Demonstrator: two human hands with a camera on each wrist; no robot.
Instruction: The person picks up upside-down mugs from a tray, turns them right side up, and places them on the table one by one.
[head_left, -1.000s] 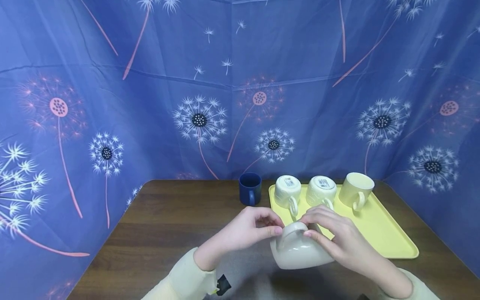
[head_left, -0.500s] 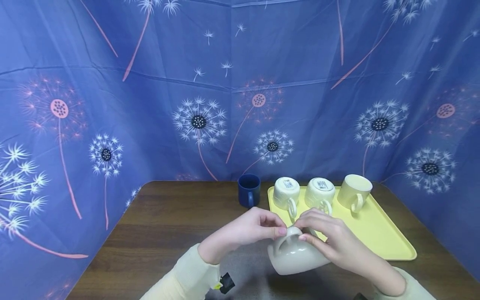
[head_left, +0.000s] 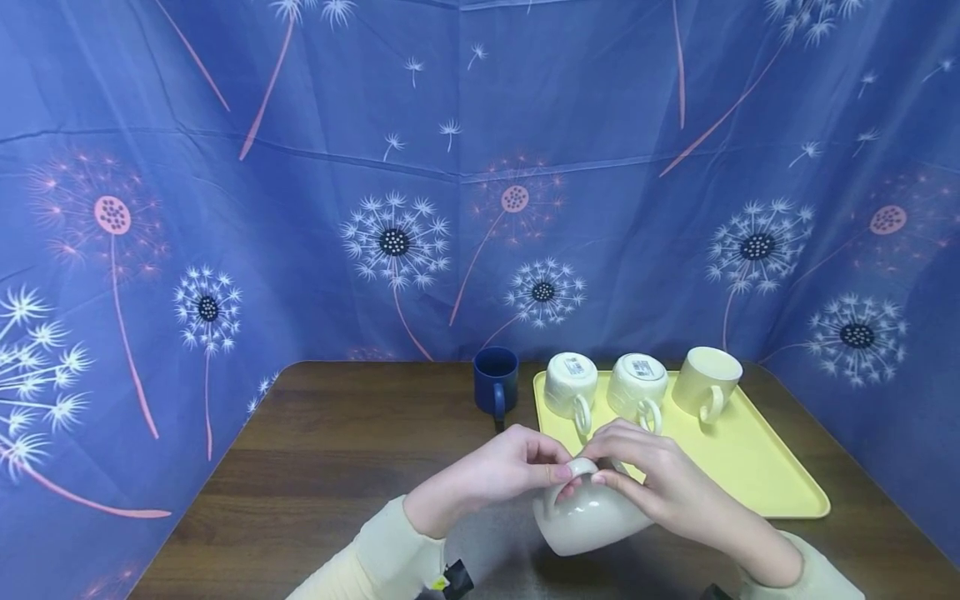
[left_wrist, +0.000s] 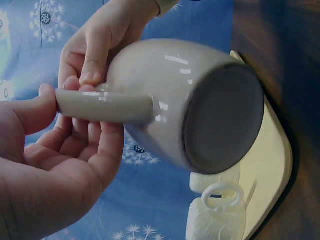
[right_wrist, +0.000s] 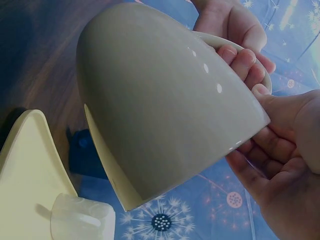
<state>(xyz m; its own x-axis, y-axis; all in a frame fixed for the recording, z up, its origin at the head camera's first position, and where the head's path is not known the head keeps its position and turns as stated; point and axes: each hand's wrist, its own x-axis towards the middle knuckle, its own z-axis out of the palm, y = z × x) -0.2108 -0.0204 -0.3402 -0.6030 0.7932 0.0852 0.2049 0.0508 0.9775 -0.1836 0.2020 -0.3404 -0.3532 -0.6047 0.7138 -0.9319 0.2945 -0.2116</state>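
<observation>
Both hands hold a glossy off-white mug (head_left: 592, 521) tilted over the near part of the table. My left hand (head_left: 517, 458) pinches its handle (left_wrist: 107, 106), thumb on the outer side and fingertips through the loop. My right hand (head_left: 652, 471) grips the mug at its rim, thumb outside, other fingers partly hidden behind it. In the left wrist view the mug's dark, shaded base (left_wrist: 225, 120) faces right, away from the hands. The right wrist view shows the smooth side wall and the left fingers (right_wrist: 244, 59) inside the handle.
A pale yellow tray (head_left: 750, 475) lies at the right of the wooden table (head_left: 337, 425). On it, two white mugs (head_left: 572, 387) stand upside down, beside a cream mug (head_left: 705, 387). Left of the tray stands a dark blue mug (head_left: 497, 379). A patterned blue cloth (head_left: 300, 250) hangs behind.
The held mug has shifted slightly left and lower in the head view. My left fingertips now show through the handle loop, and the right hand has moved left with the mug.
</observation>
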